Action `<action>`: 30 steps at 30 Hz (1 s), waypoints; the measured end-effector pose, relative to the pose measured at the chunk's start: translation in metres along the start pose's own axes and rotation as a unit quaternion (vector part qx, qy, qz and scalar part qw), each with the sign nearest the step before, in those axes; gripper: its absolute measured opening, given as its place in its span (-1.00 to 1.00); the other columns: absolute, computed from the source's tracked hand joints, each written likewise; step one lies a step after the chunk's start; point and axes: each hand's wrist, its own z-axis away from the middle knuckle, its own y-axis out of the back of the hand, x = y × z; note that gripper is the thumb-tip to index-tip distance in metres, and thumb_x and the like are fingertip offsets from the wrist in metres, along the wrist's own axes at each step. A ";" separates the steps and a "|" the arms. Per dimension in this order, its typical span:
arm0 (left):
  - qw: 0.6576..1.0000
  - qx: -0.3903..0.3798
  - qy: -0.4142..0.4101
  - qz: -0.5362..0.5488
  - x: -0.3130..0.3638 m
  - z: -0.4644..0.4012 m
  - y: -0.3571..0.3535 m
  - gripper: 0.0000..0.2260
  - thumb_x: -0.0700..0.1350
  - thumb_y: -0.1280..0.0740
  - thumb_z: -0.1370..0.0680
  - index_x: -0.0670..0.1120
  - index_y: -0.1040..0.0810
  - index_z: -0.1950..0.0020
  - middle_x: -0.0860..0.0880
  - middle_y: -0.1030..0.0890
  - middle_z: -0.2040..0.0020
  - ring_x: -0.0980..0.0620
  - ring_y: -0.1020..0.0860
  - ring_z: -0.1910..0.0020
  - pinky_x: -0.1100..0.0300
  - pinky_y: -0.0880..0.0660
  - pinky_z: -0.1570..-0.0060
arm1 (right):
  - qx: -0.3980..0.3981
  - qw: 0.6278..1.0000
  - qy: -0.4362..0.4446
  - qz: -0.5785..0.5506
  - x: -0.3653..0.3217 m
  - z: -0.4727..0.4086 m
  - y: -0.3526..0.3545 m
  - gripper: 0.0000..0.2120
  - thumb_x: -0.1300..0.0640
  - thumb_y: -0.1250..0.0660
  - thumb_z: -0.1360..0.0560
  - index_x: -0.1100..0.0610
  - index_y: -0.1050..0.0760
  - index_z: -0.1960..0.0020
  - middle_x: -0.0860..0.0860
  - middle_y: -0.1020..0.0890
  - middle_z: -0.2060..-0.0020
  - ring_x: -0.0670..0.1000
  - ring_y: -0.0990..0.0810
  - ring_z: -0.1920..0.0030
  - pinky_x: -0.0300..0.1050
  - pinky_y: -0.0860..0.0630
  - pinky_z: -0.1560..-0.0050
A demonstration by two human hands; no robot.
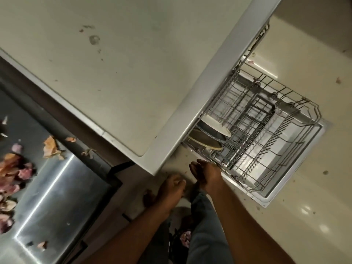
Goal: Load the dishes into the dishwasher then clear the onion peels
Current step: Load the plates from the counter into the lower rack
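- Both forearms reach down; the right hand curls at the wire rack's corner, grip uncertain; the left hand is loosely fisted, apparently empty.
- Three plates stand on edge in the rack, hard, smooth, likely breakable; best held by rims.
- Papery onion peels litter the steel counter, light and crumbly.

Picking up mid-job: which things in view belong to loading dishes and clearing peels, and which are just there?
Job:
- plates in the dishwasher rack
- onion peels on the steel counter
- right hand at the rack
- left hand

Just there:
- white appliance top
- scraps on the floor
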 end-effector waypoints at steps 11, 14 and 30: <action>0.984 -0.028 -0.141 -0.109 -0.018 0.117 0.087 -0.70 0.01 -0.26 -0.66 0.10 -0.52 -0.40 0.02 -0.64 -0.22 0.01 -0.61 -0.19 0.03 -0.55 -0.21 | -0.170 0.767 0.250 0.566 0.056 0.169 -0.041 -0.80 0.13 -0.27 -0.67 0.01 -0.66 -0.17 0.02 -0.73 -0.06 0.04 -0.69 -0.12 0.10 -0.60 -0.26; 0.969 -0.073 -0.227 -0.065 -0.045 0.161 0.123 -0.76 -0.11 -0.32 -0.61 -0.03 -0.63 -0.25 -0.03 -0.71 -0.11 0.03 -0.66 -0.11 -0.04 -0.59 -0.21 | -0.193 0.621 0.292 0.702 0.074 0.241 -0.048 -0.77 0.05 -0.22 -0.72 0.08 -0.64 -0.12 0.03 -0.70 0.00 0.00 -0.66 -0.03 0.09 -0.58 -0.17; 0.838 0.227 -0.309 0.389 -0.274 0.261 0.446 -0.86 -0.27 -0.27 -0.70 -0.20 -0.64 -0.12 -0.20 -0.70 0.01 -0.02 -0.66 0.09 0.13 -0.63 0.05 | -0.278 0.135 0.456 0.835 0.385 0.411 -0.280 -0.89 -0.09 -0.23 -0.67 -0.22 -0.54 -0.08 -0.16 -0.66 -0.01 -0.17 -0.60 0.04 -0.12 -0.52 0.07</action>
